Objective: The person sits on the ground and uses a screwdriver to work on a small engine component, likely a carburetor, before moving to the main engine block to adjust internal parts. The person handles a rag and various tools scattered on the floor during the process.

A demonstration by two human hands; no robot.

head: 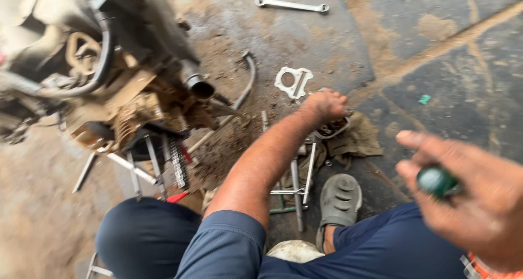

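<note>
Our left hand (327, 106) reaches out over the concrete floor (447, 72) and comes down on a dark metal engine part (332, 129) that lies on a dirty rag (357, 140). The fingers are curled down over its top edge, but we cannot tell whether they have closed on it or only rest there. Our right hand (471, 194) is close to the camera and blurred; its grip is pressed together around a rounded green tool handle (436, 181), and the working end is hidden behind the palm.

Taking the rag as our landmark: just beyond it lies a pale, flat gasket (294, 83) with cut-out holes. Further beyond, a long ring spanner (292, 5) lies on the floor. On the near side of the rag a cluster of spanners and rods (297, 186) lies beside our grey sandal (339, 203). Well off to the left of the rag stands the mud-caked motorcycle engine (136, 110) with its hoses and a bent kick lever (245, 86).

In our judgement, the part would be best taken with a full, firm hold and kept level, so grit from the floor does not fall inside — the rag makes a cleaner resting place than bare concrete. The tool should be kept clear of the reaching forearm.

We see no packages, labels or signs — only a small green scrap (424, 99) on the floor to the right of the rag.
</note>
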